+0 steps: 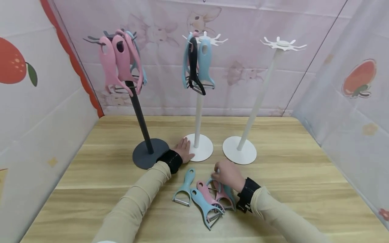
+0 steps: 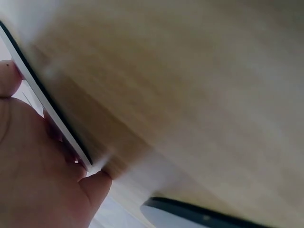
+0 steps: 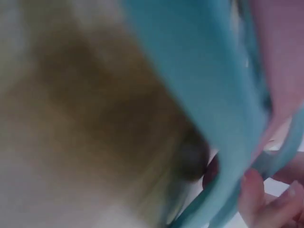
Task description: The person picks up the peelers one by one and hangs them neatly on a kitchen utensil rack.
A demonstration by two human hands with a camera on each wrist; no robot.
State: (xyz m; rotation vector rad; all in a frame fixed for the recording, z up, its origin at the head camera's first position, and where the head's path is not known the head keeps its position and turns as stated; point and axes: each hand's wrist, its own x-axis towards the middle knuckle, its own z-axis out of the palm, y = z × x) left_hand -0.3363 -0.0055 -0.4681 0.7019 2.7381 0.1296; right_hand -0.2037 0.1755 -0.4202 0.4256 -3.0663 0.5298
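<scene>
My left hand (image 1: 183, 151) rests with its fingers spread on the round white base (image 1: 204, 148) of the middle stand. In the left wrist view, the fingers of my left hand (image 2: 38, 156) lie along the thin edge of that base. My right hand (image 1: 230, 175) is at a small pile of Y-shaped peelers, pinching a light blue peeler (image 1: 210, 183). Up close in the right wrist view, fingertips (image 3: 251, 192) press against blue plastic. A pink peeler (image 1: 207, 193), another pink peeler (image 1: 224, 195) and a blue peeler (image 1: 203, 202) overlap in the pile. One blue peeler (image 1: 186, 185) lies to their left.
A dark stand (image 1: 141, 118) at the left carries several hanging pink and blue peelers. From the middle white stand (image 1: 198, 118) hang blue peelers (image 1: 205, 60) and a black peeler (image 1: 192, 60). The right white stand (image 1: 258, 104) has bare hooks. Printed curtains surround the wooden table (image 1: 91, 189).
</scene>
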